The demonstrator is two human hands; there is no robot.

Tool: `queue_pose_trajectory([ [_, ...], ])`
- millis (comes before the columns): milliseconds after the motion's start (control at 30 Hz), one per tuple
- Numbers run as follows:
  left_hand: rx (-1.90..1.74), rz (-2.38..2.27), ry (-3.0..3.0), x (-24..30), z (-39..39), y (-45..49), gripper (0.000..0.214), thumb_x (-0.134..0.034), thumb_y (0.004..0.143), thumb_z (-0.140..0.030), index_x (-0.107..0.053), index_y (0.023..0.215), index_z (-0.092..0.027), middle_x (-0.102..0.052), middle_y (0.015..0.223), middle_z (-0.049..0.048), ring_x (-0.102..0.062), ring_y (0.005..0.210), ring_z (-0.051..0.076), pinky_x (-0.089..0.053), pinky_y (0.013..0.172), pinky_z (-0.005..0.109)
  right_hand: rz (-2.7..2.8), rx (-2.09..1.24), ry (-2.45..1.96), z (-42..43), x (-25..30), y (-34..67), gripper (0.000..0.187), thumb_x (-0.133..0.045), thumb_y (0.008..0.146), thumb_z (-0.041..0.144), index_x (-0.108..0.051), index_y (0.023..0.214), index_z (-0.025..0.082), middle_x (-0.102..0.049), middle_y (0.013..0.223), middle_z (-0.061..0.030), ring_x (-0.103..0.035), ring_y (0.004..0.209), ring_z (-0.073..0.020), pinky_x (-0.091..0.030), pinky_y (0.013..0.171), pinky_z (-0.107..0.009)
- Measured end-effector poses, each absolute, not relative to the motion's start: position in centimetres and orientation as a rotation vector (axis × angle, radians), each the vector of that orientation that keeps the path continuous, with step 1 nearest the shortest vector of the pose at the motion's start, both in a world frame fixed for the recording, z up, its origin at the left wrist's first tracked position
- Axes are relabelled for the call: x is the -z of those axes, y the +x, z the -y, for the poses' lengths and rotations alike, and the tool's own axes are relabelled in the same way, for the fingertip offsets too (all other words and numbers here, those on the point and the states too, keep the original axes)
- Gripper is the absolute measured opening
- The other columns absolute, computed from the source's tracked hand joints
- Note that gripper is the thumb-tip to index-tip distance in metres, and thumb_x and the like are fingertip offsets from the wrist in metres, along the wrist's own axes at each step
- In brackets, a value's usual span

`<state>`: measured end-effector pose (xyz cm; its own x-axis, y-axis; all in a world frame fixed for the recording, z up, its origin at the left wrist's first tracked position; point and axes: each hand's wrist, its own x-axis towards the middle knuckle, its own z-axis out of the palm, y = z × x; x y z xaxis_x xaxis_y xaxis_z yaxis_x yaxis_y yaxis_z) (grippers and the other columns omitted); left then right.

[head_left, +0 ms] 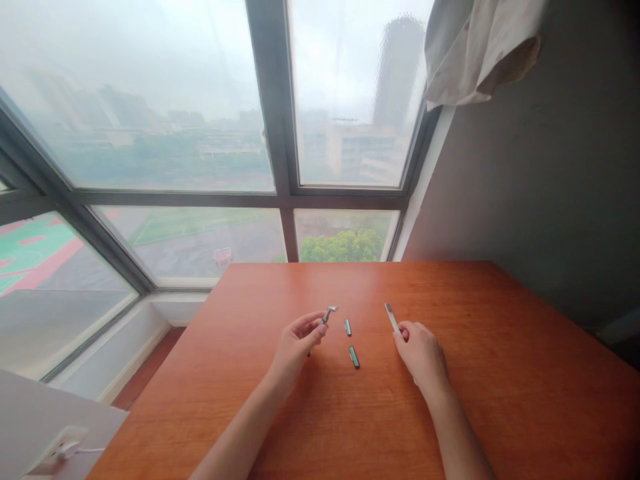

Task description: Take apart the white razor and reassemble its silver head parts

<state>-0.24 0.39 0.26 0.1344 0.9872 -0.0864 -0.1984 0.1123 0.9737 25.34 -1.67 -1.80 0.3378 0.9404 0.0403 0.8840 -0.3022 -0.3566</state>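
My left hand [299, 341] pinches a silvery razor handle [327, 315] between thumb and fingers. Its bent top end points up and to the right, and it carries no blade head. My right hand [423, 353] is closed around a white toothbrush [393, 320], whose dark grey bristles are at the upper left, above the table. Between the hands, two green and black razor cartridges lie on the wood: a farther one [348, 327] and a nearer one [355, 357]. Neither hand touches them.
The reddish-brown wooden table [500, 400] reaches to the window frame [285, 201]. A grey wall [525, 187] rises on the right, with a pale cloth [480, 50] hanging above. At lower left, a plug [66, 451] sits in a wall socket.
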Motion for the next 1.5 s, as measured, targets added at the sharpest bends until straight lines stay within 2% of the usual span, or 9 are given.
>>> queue_pose_trajectory([
  [300, -1.147, -1.009, 1.059, -0.2, -0.3, -0.3, 0.041, -0.077, 0.066, -0.037, -0.071, 0.101, -0.017, -0.066, 0.081, 0.0063, -0.053, 0.068, 0.014, -0.041, 0.062, 0.024, 1.594, -0.259, -2.289, 1.8, 1.6, 25.6, 0.015, -0.056, 0.083, 0.032, -0.067, 0.088, 0.023, -0.063, 0.084, -0.0026, -0.057, 0.071, -0.0156, -0.03, 0.054, -0.024],
  [433, -1.152, -1.025, 1.056, -0.3, -0.4, -0.5, 0.041, -0.077, 0.066, -0.038, -0.071, 0.101, -0.017, -0.066, 0.081, 0.006, -0.054, 0.068, 0.014, -0.041, 0.063, 0.024, 1.501, -0.278, -2.108, 1.6, 1.3, 25.6, 0.02, -0.055, 0.082, 0.033, -0.067, 0.095, 0.022, -0.065, 0.089, -0.0036, -0.058, 0.07, -0.0162, -0.038, 0.059, -0.025],
  [533, -1.178, -1.044, 1.042, -0.4, -0.6, -0.7, 0.043, -0.078, 0.065, -0.039, -0.071, 0.101, -0.017, -0.067, 0.082, 0.0063, -0.055, 0.068, 0.014, -0.042, 0.063, 0.024, 1.623, -0.49, -1.787, 1.7, 0.9, 24.6, 0.022, -0.054, 0.081, 0.026, -0.067, 0.098, 0.019, -0.066, 0.088, -0.0044, -0.058, 0.069, -0.0155, -0.044, 0.067, -0.025],
  [667, -1.168, -1.041, 1.044, -0.4, -0.5, -0.7, 0.042, -0.078, 0.064, -0.038, -0.072, 0.1, -0.018, -0.067, 0.081, 0.0058, -0.055, 0.067, 0.014, -0.041, 0.062, 0.024, 1.96, -0.889, -1.492, 2.5, 0.2, 22.5, 0.03, -0.058, 0.074, 0.017, -0.067, 0.102, 0.022, -0.065, 0.085, -0.0004, -0.057, 0.068, -0.013, -0.045, 0.066, -0.022],
  [767, -1.164, -1.042, 1.041, -0.5, -0.4, -0.6, 0.041, -0.078, 0.064, -0.037, -0.072, 0.1, -0.019, -0.067, 0.08, 0.0051, -0.054, 0.067, 0.013, -0.041, 0.063, 0.024, 2.054, -0.926, -1.465, 2.9, -0.4, 21.6, 0.044, -0.064, 0.069, 0.014, -0.064, 0.112, 0.024, -0.062, 0.09, 0.0003, -0.057, 0.074, -0.0132, -0.044, 0.071, -0.022],
  [833, -1.166, -1.038, 1.041, -0.4, -0.4, -0.6, 0.04, -0.078, 0.065, -0.037, -0.072, 0.1, -0.019, -0.067, 0.08, 0.0048, -0.054, 0.067, 0.013, -0.041, 0.063, 0.024, 2.113, -0.889, -1.494, 2.9, -0.7, 21.3, 0.046, -0.069, 0.066, 0.016, -0.064, 0.111, 0.026, -0.061, 0.092, 0.0003, -0.058, 0.08, -0.0147, -0.043, 0.076, -0.023],
  [1067, -1.169, -1.028, 1.031, -0.3, -0.5, -0.6, 0.04, -0.078, 0.065, -0.035, -0.071, 0.1, -0.018, -0.066, 0.081, 0.0053, -0.054, 0.067, 0.013, -0.041, 0.062, 0.024, 2.228, -0.809, -1.519, 2.3, -0.9, 20.6, 0.03, -0.067, 0.072, 0.016, -0.068, 0.098, 0.028, -0.06, 0.086, 0.0017, -0.058, 0.079, -0.0146, -0.04, 0.075, -0.022],
  [1500, -1.134, -1.028, 1.092, -0.3, -0.4, -0.6, 0.037, -0.075, 0.07, -0.035, -0.07, 0.102, -0.018, -0.064, 0.08, 0.0044, -0.051, 0.068, 0.012, -0.041, 0.063, 0.022, 2.315, -0.736, -1.581, 2.4, -1.4, 20.3, 0.02, -0.066, 0.074, 0.016, -0.067, 0.092, 0.025, -0.062, 0.085, 0.0008, -0.057, 0.08, -0.0158, -0.037, 0.072, -0.022],
])
